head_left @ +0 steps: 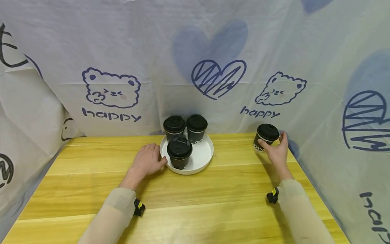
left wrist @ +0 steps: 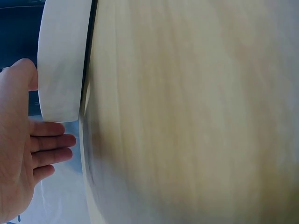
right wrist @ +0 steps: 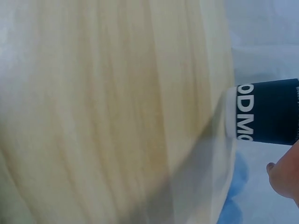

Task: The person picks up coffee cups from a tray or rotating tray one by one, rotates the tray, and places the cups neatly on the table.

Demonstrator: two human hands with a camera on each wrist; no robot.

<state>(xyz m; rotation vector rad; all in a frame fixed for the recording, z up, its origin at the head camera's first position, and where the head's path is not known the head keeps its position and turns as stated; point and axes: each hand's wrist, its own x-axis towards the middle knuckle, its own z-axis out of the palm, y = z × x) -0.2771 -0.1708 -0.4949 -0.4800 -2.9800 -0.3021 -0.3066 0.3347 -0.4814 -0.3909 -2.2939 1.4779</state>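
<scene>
item: right hand (head_left: 276, 151), far right of the wooden tabletop (head_left: 91, 176). grip closed around a black paper cup (head_left: 265, 137) with a black lid and white lettering; thumb on the near side, fingers wrapped behind. the cup leaned slightly toward the left, at the back right of the tabletop, close to the cloth backdrop (head_left: 195, 61) and well apart from the tray. in the right wrist view the cup (right wrist: 268, 112) lay sideways across the frame, its white base band beside the tabletop edge, a fingertip (right wrist: 282, 175) just below it; whether the base touched the wood could not be told.

item: left hand (head_left: 148, 159), centre left of the tabletop. grip released, fingers straight and relaxed, fingertips touching the left rim of the white round tray (head_left: 204, 157). in the left wrist view the hand (left wrist: 21, 149) lay flat, palm toward the camera, with the tray wall (left wrist: 60, 60) against the thumb and fingers.

item: tray, centre back of the tabletop. held three lidded black cups, all upright: front cup (head_left: 179, 152) nearest the left hand, rear left cup (head_left: 174, 127), rear right cup (head_left: 196, 128). the two rear cups stood just beside each other.

item: backdrop, pale cloth printed with bears, hearts and the word "happy", enclosing the tabletop behind and at both sides.

item: light sleeves on both forearms, a small black device at each wrist.
</scene>
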